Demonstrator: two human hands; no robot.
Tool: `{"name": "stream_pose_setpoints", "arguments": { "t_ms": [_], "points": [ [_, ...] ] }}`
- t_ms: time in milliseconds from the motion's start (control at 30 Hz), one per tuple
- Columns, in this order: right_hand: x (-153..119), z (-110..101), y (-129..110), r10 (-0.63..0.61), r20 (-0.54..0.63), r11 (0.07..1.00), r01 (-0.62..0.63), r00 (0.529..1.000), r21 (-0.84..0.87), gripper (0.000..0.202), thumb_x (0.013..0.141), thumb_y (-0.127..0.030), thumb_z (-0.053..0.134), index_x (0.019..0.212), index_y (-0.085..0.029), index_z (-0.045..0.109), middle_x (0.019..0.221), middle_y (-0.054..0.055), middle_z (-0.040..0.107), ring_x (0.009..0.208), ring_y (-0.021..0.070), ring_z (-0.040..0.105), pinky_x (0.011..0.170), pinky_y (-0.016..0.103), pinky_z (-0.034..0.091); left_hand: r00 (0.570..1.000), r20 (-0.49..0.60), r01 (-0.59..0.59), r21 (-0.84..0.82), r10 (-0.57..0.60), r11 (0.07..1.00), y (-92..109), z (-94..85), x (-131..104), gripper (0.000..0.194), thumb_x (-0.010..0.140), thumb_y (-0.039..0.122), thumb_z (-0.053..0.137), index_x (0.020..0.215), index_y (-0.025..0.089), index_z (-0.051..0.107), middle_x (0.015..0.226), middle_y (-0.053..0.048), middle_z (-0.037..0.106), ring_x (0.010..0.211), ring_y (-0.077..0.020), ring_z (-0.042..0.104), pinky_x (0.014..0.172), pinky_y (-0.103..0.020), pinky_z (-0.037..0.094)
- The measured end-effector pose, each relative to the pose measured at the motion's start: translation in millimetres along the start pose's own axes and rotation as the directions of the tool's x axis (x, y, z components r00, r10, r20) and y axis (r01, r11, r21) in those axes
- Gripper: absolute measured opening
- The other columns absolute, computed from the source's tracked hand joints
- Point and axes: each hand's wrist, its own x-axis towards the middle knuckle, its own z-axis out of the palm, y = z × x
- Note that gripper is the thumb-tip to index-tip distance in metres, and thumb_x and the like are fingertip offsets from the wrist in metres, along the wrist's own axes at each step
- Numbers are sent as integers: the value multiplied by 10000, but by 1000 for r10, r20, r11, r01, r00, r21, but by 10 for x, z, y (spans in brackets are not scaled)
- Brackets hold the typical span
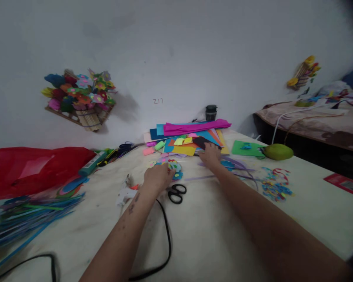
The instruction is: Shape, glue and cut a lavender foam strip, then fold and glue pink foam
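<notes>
My left hand [159, 176] reaches over a small group of colourful foam flowers [176, 169], its thumb apart from the other fingers; most of its fingertips are hidden behind the hand. Farther to the right, my right hand [211, 154] has its fingers curled at the near edge of a black sheet [201, 141] on a pile of coloured sheets [184, 150]. Black-handled scissors [177, 194] lie just below the flowers. Left of my left forearm is a white glue gun [125, 196].
Purple strips [238, 166], foam scraps [278, 190] and a green sheet [244, 148] beside a green fruit [278, 152] lie at right. At left are a red plastic bag [41, 170] and blue strips [32, 223]. A black cable [168, 239] crosses the front. Flower decorations [82, 96] hang on the wall.
</notes>
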Motion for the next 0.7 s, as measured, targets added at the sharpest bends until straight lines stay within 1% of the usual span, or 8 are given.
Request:
{"name": "stream_pose_setpoints", "arguments": {
  "t_ms": [100, 200, 367, 467, 533, 633, 700],
  "points": [
    [131, 44, 177, 64, 18, 998, -64, 998, -15, 497, 751, -377, 552, 1167, -109, 505, 1147, 159, 530, 1069, 299, 457, 887, 391, 317, 998, -1, -58, -26, 58, 998, 80, -20, -28, 461, 828, 497, 307, 1110, 231, 557, 983, -111, 661, 926, -276, 606, 699, -364, 461],
    [229, 69, 285, 94, 51, 995, -92, 994, -43, 573, 706, -458, 592, 1137, -91, 504, 1135, 180, 525, 1069, 316, 458, 890, 410, 317, 993, 11, -113, -45, 114, 993, 131, 11, -1, 444, 825, 493, 316, 1082, 241, 577, 996, -98, 659, 931, -272, 603, 696, -363, 466],
    [362, 40, 325, 110, 145, 992, -99, 983, -80, 628, 682, -530, 599, 1125, -96, 500, 1093, 190, 544, 1056, 315, 480, 870, 413, 343, 994, 7, -109, -3, 109, 994, 195, 26, 83, 430, 822, 481, 334, 1054, 229, 593, 1005, -108, 655, 947, -276, 596, 709, -373, 469],
    [422, 17, 309, 120, 174, 989, -104, 977, -101, 623, 669, -530, 610, 1113, -106, 507, 1071, 185, 563, 1050, 318, 491, 839, 396, 365, 994, 9, -111, 18, 111, 994, 244, 19, 156, 426, 821, 475, 342, 1040, 218, 602, 1000, -114, 656, 945, -273, 595, 727, -376, 465],
    [436, 10, 296, 107, 170, 990, -88, 980, -113, 603, 671, -520, 608, 1097, -105, 512, 1059, 187, 570, 1044, 318, 495, 828, 387, 371, 994, 5, -108, 19, 108, 994, 274, 24, 231, 428, 819, 475, 349, 1054, 218, 599, 1013, -115, 652, 958, -276, 587, 738, -383, 462],
    [409, 5, 282, 43, 123, 991, -27, 991, -128, 580, 684, -494, 600, 1102, -105, 499, 1040, 185, 574, 1038, 306, 498, 836, 382, 360, 994, -15, -106, 6, 106, 994, 306, 53, 386, 434, 816, 470, 365, 1082, 216, 595, 1065, -114, 633, 1021, -280, 552, 770, -380, 454],
    [367, 0, 285, 47, 78, 989, -36, 996, -144, 569, 684, -475, 602, 1109, -114, 487, 1038, 178, 572, 1030, 302, 498, 839, 383, 350, 982, -53, -181, 13, 181, 983, 325, 91, 502, 429, 819, 449, 382, 1098, 201, 594, 1108, -110, 616, 1083, -269, 509, 840, -363, 425]
  ]
}}
